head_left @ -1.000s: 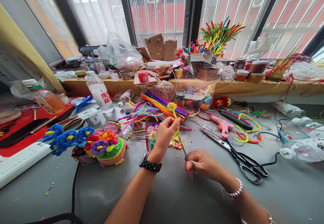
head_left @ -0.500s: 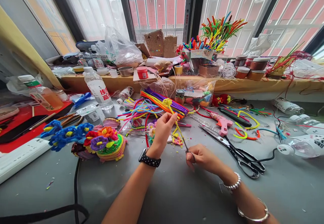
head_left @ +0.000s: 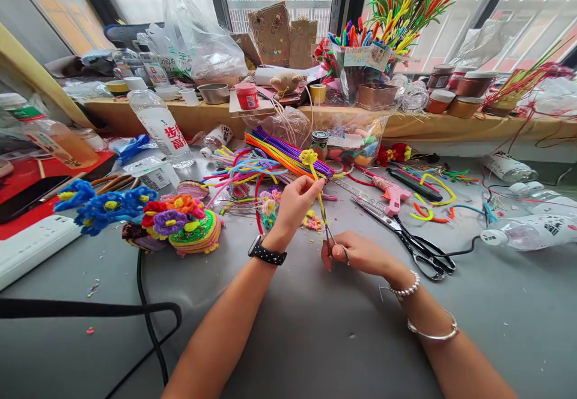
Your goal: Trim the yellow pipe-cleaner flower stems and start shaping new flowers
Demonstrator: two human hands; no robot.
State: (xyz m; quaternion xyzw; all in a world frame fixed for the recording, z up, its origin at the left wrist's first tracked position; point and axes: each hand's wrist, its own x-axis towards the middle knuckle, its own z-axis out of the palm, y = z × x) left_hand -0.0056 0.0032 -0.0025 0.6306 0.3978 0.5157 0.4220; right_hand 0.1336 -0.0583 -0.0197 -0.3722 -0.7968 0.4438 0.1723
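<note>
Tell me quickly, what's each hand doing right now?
Left hand: closed, pinching a yellow pipe-cleaner flower.
Right hand: closed, holding small scissors.

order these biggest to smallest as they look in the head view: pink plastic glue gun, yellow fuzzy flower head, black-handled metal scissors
1. Black-handled metal scissors
2. Pink plastic glue gun
3. Yellow fuzzy flower head

The left hand pinched a yellow flower by its stem, bloom upward, above the table. The right hand held small scissors, blades up at the stem's lower part. Shears lay to the right, near a pink glue gun; pipe cleaners lay bundled beyond the left hand.
</note>
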